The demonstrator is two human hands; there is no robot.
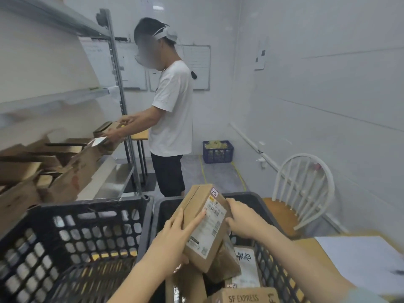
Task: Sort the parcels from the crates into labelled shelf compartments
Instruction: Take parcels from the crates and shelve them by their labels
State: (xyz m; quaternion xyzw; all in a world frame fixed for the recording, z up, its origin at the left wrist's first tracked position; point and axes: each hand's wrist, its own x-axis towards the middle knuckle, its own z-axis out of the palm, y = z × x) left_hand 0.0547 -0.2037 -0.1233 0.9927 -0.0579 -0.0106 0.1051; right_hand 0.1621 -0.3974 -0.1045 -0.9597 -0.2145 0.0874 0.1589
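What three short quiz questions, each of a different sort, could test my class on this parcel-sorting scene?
1. True or false: the left hand and right hand both hold one parcel over a black crate.
2. The handwritten tag on that parcel reads: A) 1-2 B) 3-4 C) 7-9.
3. Fill in: the basket on the floor by the far wall is ____.
Key: 1 true; 2 A; 3 blue.
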